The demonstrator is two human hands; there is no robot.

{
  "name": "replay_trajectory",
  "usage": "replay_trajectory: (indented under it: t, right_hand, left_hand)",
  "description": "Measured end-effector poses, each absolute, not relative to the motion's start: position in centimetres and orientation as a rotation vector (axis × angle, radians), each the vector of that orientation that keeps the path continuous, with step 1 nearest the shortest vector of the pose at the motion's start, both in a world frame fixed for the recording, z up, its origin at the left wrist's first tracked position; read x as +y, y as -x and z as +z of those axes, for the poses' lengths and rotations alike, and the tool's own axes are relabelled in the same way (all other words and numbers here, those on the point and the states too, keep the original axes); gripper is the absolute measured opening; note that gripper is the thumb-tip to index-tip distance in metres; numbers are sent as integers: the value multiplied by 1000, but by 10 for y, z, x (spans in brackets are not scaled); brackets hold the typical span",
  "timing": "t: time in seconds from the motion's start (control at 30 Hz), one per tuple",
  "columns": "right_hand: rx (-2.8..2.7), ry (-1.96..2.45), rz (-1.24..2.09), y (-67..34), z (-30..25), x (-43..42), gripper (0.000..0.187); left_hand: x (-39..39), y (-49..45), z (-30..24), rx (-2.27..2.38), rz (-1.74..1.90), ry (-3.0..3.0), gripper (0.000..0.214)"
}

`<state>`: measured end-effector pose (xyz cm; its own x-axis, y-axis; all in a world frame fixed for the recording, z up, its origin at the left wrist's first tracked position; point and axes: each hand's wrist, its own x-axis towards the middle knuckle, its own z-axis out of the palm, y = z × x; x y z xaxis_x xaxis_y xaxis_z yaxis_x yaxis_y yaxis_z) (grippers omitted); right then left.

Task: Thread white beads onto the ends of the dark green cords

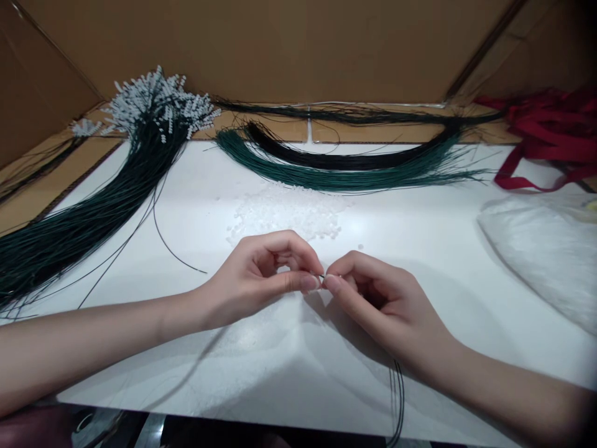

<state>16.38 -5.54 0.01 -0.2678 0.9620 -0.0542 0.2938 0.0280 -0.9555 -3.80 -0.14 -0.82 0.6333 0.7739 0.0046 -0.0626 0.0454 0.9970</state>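
Note:
My left hand (261, 274) and my right hand (387, 305) meet at the fingertips over the white tabletop, both closed in a pinch. A short bit of thin dark wire (322, 276) shows between the two pinches. Whether a small bead sits there too is hidden by the fingers. Several dark wires (400, 398) hang below my right hand, past the table's front edge. Just beyond my hands lies a spread of small, whitish translucent beads (289, 214). A single bead (360, 247) rests apart from it, above my right hand.
At the left lies a thick bundle of dark green wires (116, 193) with white beaded tips (158, 102). Loose green wires (326, 177) and black wires (336, 160) curve across the back. Red ribbon (545, 137) and a clear plastic bag (545, 255) are at the right. Cardboard walls (280, 50) enclose the back.

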Motion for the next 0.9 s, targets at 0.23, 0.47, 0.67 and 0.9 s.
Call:
replay_trajectory:
  t: [0.23,0.47,0.67,0.9]
  right_hand:
    - [-1662,1282,1277,-163,0,-54,19]
    - [-1648,1276,1284,-165,-2,-56,18]
    - [-1667,1273,1276,-164,-3,-56,18]
    - [-1672,1268,1286,-165,-3,-56,19]
  left_hand:
    - [-2,38,-8,679,744,-1484,4]
    - [-2,38,-9,703,727,-1439,11]
    - [-2,37,-6,724,754,-1483,10]
    - [-3,36,-4,739,750,-1460,7]
